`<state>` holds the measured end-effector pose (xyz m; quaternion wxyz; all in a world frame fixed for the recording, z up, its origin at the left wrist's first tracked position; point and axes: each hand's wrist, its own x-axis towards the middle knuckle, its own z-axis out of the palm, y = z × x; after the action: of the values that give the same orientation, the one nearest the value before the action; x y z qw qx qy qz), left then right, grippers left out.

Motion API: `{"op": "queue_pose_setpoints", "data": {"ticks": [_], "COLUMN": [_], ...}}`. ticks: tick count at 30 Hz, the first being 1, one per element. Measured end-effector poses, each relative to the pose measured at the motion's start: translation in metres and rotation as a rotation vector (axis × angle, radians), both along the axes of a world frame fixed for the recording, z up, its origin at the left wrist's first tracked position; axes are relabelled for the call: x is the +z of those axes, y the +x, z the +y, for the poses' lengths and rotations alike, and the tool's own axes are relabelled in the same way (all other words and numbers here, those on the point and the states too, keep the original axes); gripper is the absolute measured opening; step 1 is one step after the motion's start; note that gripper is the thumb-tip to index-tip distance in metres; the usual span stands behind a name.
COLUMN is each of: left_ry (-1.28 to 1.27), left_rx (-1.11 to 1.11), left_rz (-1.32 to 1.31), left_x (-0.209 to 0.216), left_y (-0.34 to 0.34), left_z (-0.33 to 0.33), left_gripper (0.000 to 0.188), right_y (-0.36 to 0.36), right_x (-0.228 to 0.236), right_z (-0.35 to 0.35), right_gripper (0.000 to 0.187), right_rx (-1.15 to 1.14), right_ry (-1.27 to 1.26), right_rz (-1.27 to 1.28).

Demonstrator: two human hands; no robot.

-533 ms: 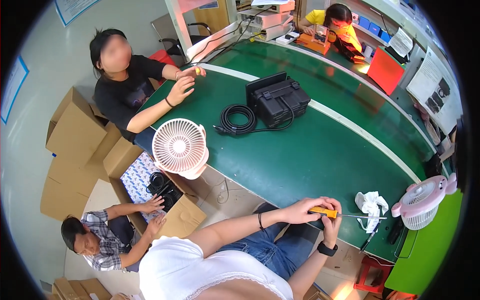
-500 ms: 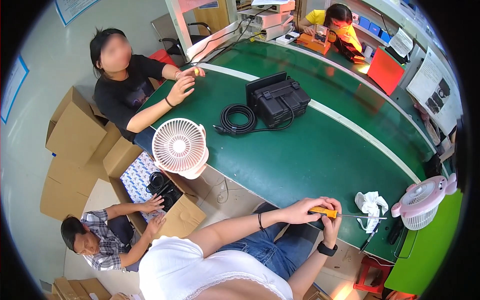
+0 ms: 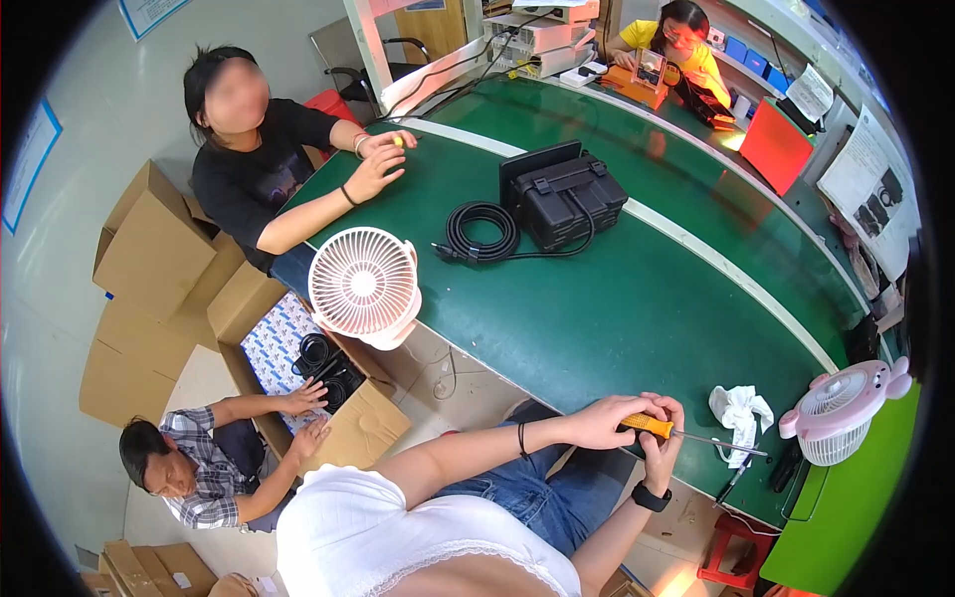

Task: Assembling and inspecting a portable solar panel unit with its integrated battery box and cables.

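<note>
A screwdriver [image 3: 647,426] with a yellow-orange handle and a long metal shaft lies across both my hands, over the near edge of the green table. My left hand [image 3: 600,422] closes around the handle from the left. Fingers of my right hand [image 3: 665,456] are curled on the handle near where the shaft begins. The shaft points right, its tip close to a crumpled white cloth [image 3: 741,413]. Further away, a black box-shaped device [image 3: 565,199] with a coiled black cable [image 3: 479,234] stands on the table [image 3: 557,328].
A white fan [image 3: 364,284] stands at the table's left edge; a pink fan [image 3: 846,410] is at the right. One person [image 3: 264,149] sits far left, another [image 3: 686,50] works at the back. A third person [image 3: 214,468] crouches beside an open carton [image 3: 363,423]. A red stool [image 3: 738,552] stands below.
The screwdriver's shaft has tilted, its tip now lower toward the near side. The person at the back has raised their head. The view has shifted slightly; both my hands stay on the handle.
</note>
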<state>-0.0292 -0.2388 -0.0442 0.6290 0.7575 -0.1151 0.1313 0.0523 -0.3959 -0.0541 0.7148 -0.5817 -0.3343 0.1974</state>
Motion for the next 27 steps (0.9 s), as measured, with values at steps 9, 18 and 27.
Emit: {"op": "queue_pose_setpoints", "data": {"ticks": [9, 18, 27], "left_ry": [0.026, 0.059, 0.013], "left_rx": [0.019, 0.0, 0.023], "left_rz": [0.001, 0.002, 0.091], "left_x": [-0.001, -0.001, 0.003], "left_y": [-0.002, 0.0, -0.001], "left_z": [0.001, -0.001, -0.003], "left_gripper": [0.046, 0.047, 0.035], "right_y": [0.001, 0.0, 0.0], "right_x": [-0.004, -0.001, 0.01], "right_z": [0.001, -0.004, 0.0], "right_gripper": [0.051, 0.047, 0.044], "right_rx": [0.0, -0.003, 0.068], "right_ry": [0.0, 0.01, -0.02], "right_rz": [0.011, 0.048, 0.057]}}
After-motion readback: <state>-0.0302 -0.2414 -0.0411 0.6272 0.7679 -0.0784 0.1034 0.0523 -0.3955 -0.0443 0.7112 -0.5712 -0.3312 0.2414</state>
